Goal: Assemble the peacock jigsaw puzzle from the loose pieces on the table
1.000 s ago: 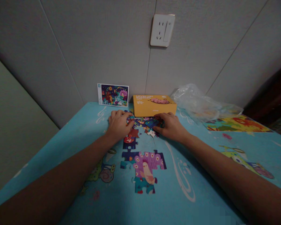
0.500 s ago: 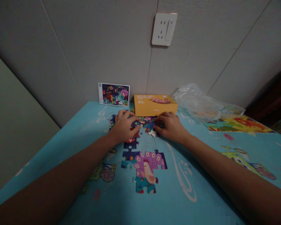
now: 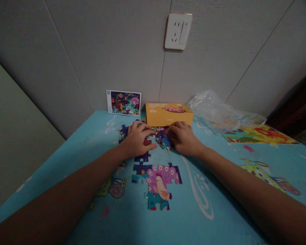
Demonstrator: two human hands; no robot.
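Note:
Spread over jigsaw pieces in front of the box, my left hand (image 3: 137, 139) has its thumb and fingers apart, with nothing visible gripped. Its fingertips rest near dark, colourful pieces. My right hand (image 3: 183, 137) is curled, and its fingertips close on a blue puzzle piece (image 3: 164, 141); the fingers hide part of the grip. More loose puzzle pieces (image 3: 158, 130) lie between the hands and the box. A joined section of puzzle (image 3: 160, 183) with a pink-and-purple peacock lies nearer me. A dark joined part (image 3: 142, 157) extends below my left hand.
A yellow puzzle box (image 3: 169, 115) stands against the wall, beside a small picture card (image 3: 123, 102) leaning upright. Clear plastic bags (image 3: 216, 110) and a bright yellow-red picture sheet (image 3: 261, 135) lie at the right. A blue patterned cloth (image 3: 219, 204) covers the table.
The blue piece by my right fingers now shows more and sits tilted over the white-patterned piece. My left hand has shifted slightly right and toward me.

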